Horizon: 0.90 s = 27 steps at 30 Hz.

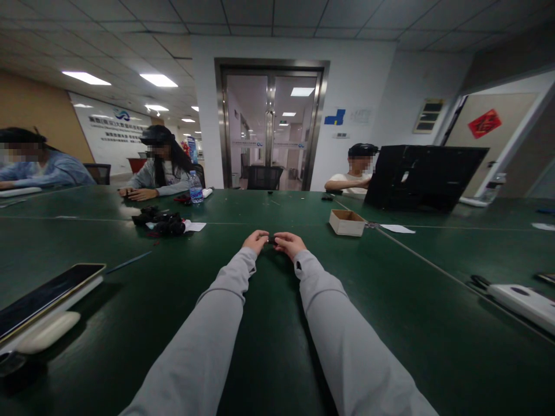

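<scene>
Both arms, in light grey sleeves, reach forward over the dark green table (269,323). Between my fingertips is a small dark piece (272,239), too small to make out its kind. My left hand (255,241) is closed in a pinch at its left end. On the other end, my right hand (291,244) is closed with thumb and fingers together. The piece is held just above the tabletop, and the fingers partly hide it.
An open cardboard box (347,224) stands right of my hands. Leftward lie a heap of black items (162,221), a water bottle (196,188) and a phone (47,294). A power strip (522,303) and large black casing (425,176) are at right. Several people sit opposite.
</scene>
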Each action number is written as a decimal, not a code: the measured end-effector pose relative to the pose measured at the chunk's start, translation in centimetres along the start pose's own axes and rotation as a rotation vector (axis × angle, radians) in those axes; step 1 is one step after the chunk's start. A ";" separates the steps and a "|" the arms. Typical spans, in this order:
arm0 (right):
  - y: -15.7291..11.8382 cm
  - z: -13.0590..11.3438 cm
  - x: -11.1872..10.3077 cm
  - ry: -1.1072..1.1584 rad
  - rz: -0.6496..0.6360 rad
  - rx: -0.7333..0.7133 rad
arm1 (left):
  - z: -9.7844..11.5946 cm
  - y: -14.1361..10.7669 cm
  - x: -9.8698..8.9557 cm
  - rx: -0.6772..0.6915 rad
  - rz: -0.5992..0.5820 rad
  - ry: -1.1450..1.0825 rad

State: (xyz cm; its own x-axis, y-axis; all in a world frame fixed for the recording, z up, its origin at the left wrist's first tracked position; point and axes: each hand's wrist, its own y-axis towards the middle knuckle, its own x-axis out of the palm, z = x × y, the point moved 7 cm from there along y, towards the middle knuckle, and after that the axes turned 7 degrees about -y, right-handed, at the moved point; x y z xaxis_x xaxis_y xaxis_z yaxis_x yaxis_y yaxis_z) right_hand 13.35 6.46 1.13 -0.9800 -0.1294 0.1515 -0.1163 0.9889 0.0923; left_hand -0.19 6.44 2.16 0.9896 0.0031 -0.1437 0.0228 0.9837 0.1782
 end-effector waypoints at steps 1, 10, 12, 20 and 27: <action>0.0 0.0 0.0 -0.004 -0.002 -0.001 | 0.1 -0.1 0.0 0.001 -0.004 -0.007; 0.1 0.0 -0.1 -0.010 0.002 -0.002 | 0.8 -0.3 -0.3 0.071 -0.022 0.045; 0.0 0.0 -0.1 -0.007 0.004 0.002 | 1.0 -0.5 -0.1 0.046 -0.034 0.019; -0.1 -0.1 0.1 0.001 -0.018 -0.006 | 1.1 -0.6 0.5 -0.026 -0.068 -0.022; -0.2 -0.2 0.3 -0.009 -0.045 -0.003 | 0.3 -0.1 0.3 -0.018 -0.046 0.026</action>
State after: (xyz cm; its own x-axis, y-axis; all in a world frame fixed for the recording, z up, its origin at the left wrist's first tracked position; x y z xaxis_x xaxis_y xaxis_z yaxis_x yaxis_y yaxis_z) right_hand 13.06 6.18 1.32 -0.9751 -0.1732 0.1381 -0.1600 0.9819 0.1016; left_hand 0.10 6.28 2.41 0.9836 -0.0373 -0.1765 0.0649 0.9860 0.1534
